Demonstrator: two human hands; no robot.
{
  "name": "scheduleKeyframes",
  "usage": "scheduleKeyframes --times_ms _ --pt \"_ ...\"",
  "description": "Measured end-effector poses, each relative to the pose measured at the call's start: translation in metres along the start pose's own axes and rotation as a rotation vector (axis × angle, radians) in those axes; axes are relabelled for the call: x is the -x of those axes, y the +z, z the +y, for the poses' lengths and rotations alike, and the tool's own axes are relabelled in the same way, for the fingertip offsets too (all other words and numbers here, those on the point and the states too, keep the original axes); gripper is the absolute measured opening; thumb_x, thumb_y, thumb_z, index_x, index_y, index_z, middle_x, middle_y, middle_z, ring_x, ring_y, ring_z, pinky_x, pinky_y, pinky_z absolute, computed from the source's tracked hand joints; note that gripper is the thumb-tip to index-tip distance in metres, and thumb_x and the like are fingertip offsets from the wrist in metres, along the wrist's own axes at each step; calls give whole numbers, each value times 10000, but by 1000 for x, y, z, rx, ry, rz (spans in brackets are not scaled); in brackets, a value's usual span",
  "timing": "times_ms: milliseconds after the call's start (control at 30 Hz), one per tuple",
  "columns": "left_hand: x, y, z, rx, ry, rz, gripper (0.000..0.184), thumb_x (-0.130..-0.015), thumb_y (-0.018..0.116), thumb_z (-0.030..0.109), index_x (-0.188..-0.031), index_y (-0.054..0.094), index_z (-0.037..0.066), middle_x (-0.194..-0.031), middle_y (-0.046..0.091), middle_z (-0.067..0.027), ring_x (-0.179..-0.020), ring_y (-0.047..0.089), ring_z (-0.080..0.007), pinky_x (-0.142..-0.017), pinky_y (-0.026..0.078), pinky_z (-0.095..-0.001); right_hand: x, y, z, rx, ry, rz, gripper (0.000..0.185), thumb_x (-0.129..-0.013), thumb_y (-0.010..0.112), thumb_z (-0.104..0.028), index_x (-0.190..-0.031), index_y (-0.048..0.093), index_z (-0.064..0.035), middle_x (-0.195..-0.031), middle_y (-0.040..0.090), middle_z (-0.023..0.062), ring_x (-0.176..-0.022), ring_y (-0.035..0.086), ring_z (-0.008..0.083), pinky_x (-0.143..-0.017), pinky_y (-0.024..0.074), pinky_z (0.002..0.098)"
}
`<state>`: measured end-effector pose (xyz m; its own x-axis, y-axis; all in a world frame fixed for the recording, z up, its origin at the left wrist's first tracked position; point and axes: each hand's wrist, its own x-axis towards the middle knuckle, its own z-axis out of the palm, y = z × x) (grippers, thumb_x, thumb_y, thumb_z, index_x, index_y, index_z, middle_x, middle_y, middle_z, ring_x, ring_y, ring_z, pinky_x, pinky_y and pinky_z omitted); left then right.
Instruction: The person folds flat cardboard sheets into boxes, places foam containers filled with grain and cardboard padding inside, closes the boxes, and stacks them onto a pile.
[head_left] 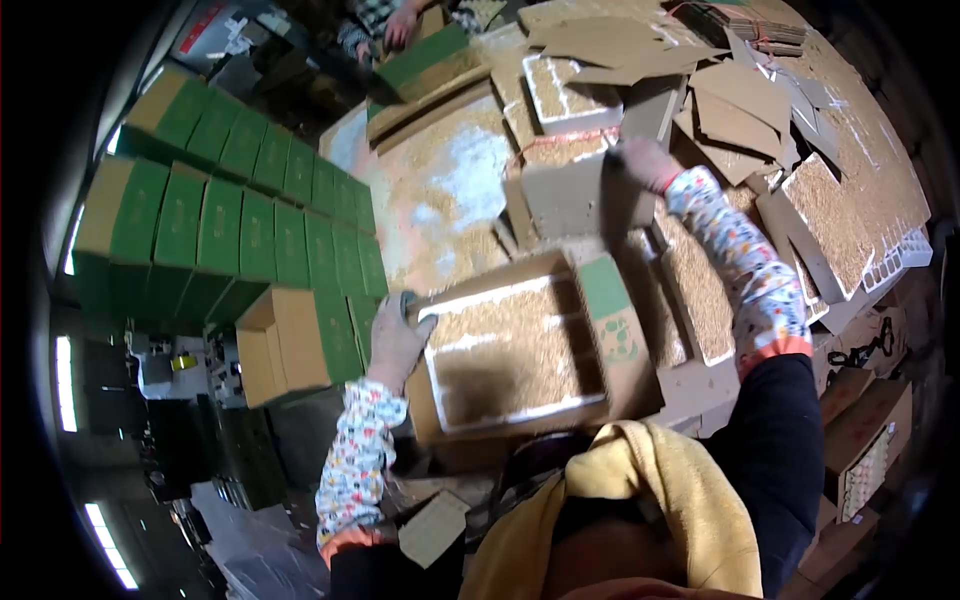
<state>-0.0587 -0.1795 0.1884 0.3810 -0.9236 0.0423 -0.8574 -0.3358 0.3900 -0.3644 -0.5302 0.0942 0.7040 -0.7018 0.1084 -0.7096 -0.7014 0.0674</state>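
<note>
An open cardboard box with a green printed flap stands in front of me. In it lies a white-edged tray filled with a tan, flaky material like wood shavings. My left hand, in a light glove, is closed over the box's left rim, thumb on the inside. My right hand, also gloved, reaches forward to the top edge of a grey cardboard piece beyond the box. Its fingers look closed on that edge, though their tips are partly hidden.
Stacked green boxes line the left side, with an open brown box nearest me. More filled trays and loose cardboard sheets cover the table's right. Across the table, another person's hands are near a green box.
</note>
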Motion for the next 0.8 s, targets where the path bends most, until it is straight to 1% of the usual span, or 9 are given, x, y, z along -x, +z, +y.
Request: scheduleKeyframes --times_ms 167,267,333,400,533,633,667,733,800 --pt "-5 -20 -22 750 -68 -54 493 -841 646 267 -1224 475 8 -1143 556 -181 -1011 553 -291 -915 415 -367 83 -154 -79 -360 -168 355 147 -780 622 -100 -924 623 -67 -853 591 123 -767 608 304 -648 488 381" --pt "25 -69 20 318 324 497 480 -847 609 251 -1229 455 5 -1218 497 -184 -1054 513 -287 -912 407 -366 150 -193 -185 -196 -691 279 92 -810 519 -133 -889 532 -88 -900 528 89 -829 565 259 -658 478 382" --pt "53 -81 45 -63 675 186 593 -801 651 264 -1296 420 31 -1204 501 -183 -1096 501 -299 -946 403 -373 177 -165 -225 -221 -792 -246 139 -801 529 -188 -879 541 -74 -908 537 103 -875 563 269 -720 476 391" --pt "80 -52 47 -402 554 -434 733 -741 699 303 -1344 373 43 -1233 470 -220 -1078 510 -317 -919 424 -388 177 -144 -236 -248 -702 -813 398 -788 597 -286 -1112 579 -57 -1036 602 174 -952 600 305 -839 472 392" --pt "92 26 44 -595 391 -674 778 -726 686 360 -1368 359 67 -1288 411 -298 -1100 506 -363 -943 412 -399 189 -160 -250 -221 -416 -74 712 -777 655 -392 -1330 410 -16 -1301 450 249 -1199 435 386 -1005 367 439" --pt "66 13 46 -197 521 -759 652 -759 651 298 -1320 411 70 -1288 422 -271 -1125 487 -381 -971 383 -444 179 -133 -227 -616 -380 -457 552 -858 601 -279 -1308 450 2 -1277 512 183 -1156 504 271 -993 391 368" --pt "58 -6 43 75 481 -710 591 -776 630 265 -1299 432 71 -1263 448 -258 -1131 483 -376 -977 375 -453 160 -149 -212 -1024 -271 -595 475 -890 567 -216 -1300 467 3 -1266 533 158 -1145 518 233 -987 399 340" --pt "65 -13 17 68 478 223 491 -813 579 215 -1267 455 75 -1193 501 -242 -1125 487 -350 -979 374 -432 169 -189 -189 -1227 -27 -84 392 -881 483 -26 -1271 494 12 -1181 575 104 -1055 545 188 -934 421 300" --pt "68 -34 -20 471 46 304 484 -843 592 257 -1253 454 39 -1247 459 -263 -1162 440 -390 -999 356 -416 174 -145 -125 -1366 101 114 387 -885 494 -49 -1266 497 18 -1188 563 123 -1035 549 181 -941 419 302"
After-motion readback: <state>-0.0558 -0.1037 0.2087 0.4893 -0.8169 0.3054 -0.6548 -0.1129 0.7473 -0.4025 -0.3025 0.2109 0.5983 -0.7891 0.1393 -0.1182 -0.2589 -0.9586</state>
